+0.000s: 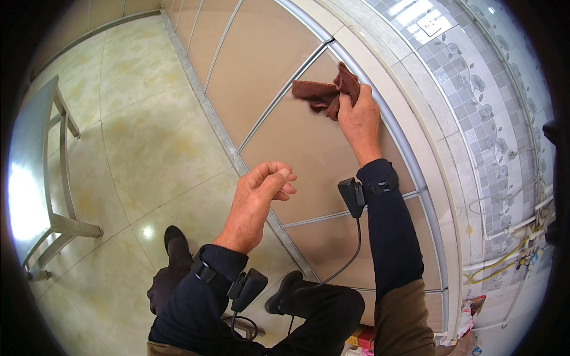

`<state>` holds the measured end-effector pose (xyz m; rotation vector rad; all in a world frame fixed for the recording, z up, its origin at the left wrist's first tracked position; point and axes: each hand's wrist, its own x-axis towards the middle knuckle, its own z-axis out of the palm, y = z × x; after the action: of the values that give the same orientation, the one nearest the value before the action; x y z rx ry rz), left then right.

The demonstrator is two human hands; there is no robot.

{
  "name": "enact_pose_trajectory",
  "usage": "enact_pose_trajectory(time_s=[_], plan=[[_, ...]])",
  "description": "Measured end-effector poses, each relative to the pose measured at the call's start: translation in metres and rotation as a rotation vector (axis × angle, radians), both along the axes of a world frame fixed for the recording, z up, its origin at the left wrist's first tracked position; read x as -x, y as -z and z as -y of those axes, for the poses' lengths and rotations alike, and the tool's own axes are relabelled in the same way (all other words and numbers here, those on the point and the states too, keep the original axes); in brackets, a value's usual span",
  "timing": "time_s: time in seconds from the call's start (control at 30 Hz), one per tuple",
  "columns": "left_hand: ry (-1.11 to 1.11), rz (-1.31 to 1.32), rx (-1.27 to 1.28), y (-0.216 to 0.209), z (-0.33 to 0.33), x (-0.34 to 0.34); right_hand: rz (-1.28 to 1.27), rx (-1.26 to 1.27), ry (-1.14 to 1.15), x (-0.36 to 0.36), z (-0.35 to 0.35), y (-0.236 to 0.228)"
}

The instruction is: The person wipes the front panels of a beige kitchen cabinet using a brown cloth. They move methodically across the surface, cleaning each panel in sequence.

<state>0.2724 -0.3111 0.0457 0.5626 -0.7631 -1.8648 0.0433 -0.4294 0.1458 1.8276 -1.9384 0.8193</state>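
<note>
My right hand [361, 121] grips a crumpled dark brown cloth [323, 94] at the upper edge of a beige cabinet door [314, 148], close to the rounded metal trim [389, 113]. Part of the cloth hangs out to the left of my fingers, against the cabinet front. Lower and to the left, my left hand [254, 204] is raised in front of the cabinet with its fingers curled and the thumb against them. Nothing shows in it. Each wrist wears a strap with a small black device, and a cable runs from the one on my right wrist [352, 197].
A metal table [38, 172] with square legs stands at the left on the pale tiled floor [142, 142]. Above the cabinets runs a tiled counter ledge [433, 130] below a patterned wall. Pipes and a yellow hose [502, 270] are at the right. My bent legs [320, 311] are below.
</note>
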Motion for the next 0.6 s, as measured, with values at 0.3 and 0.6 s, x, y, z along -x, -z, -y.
enact_pose_trajectory(time_s=[0.3, 0.6], plan=[[-0.01, -0.024, -0.002, 0.002, 0.001, -0.001, 1.23, -0.277, -0.258, -0.001, -0.017, 0.007], [-0.013, -0.001, -0.015, 0.001, 0.001, 0.0, 0.205, 0.167, -0.363, -0.023, -0.014, -0.011]])
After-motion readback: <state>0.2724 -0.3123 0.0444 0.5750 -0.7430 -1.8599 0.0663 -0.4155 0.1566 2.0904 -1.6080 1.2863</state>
